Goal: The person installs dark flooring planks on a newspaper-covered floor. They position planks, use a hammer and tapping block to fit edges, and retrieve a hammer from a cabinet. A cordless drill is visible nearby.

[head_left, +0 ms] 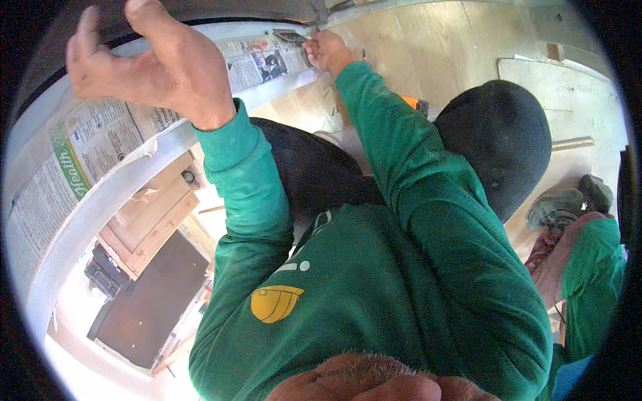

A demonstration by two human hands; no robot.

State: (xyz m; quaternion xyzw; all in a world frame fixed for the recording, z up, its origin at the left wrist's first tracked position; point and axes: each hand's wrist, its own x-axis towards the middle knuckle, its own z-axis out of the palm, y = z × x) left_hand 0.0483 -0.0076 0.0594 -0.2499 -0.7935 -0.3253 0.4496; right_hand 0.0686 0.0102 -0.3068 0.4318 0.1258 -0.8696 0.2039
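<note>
My left hand [157, 70] is raised over a long ledge, its fingers spread and nothing in them. Below it, sheets of newspaper [93, 147] cover the ledge. Farther along, my right hand [328, 52] is closed around a small flat tool, which looks like a putty knife [289, 37]. Its dark blade lies at the far end of the newspaper, close to the ledge's back edge. The handle is mostly hidden by my fingers.
A dark panel [221, 9] runs behind the ledge. Beneath the ledge are a wooden box [144, 227] and a dark mat [157, 294]. An orange and black object [416, 104] lies beside my knee. Someone in a green garment [592, 274] is at the right, near a grey shoe [556, 206].
</note>
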